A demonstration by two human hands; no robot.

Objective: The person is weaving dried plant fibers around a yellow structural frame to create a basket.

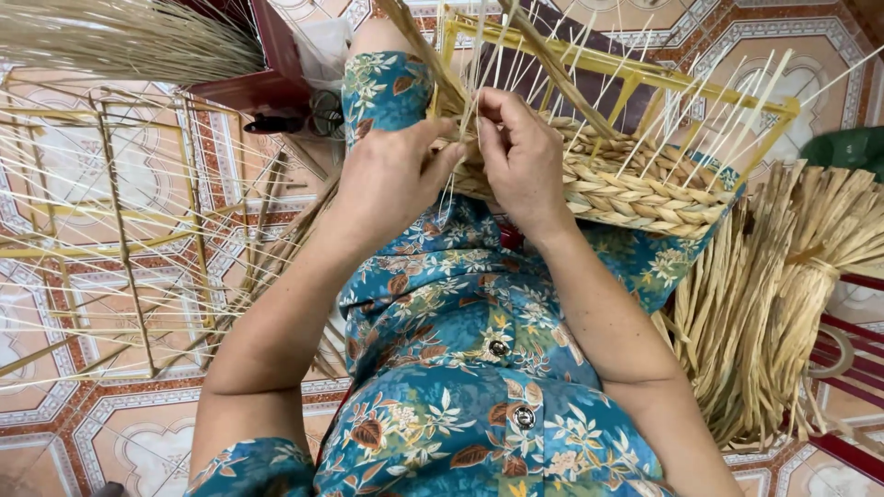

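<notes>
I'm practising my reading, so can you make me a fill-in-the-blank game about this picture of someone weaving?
1. Both hands, the left hand and the right hand, work on a half-woven ____.
2. The metal frame around the weaving is painted ____.
3. The bundle of dried straw lies on the person's ____ side.
4. The dress is blue with a pattern of ____.

Missing words: basket; yellow; right; flowers
</notes>
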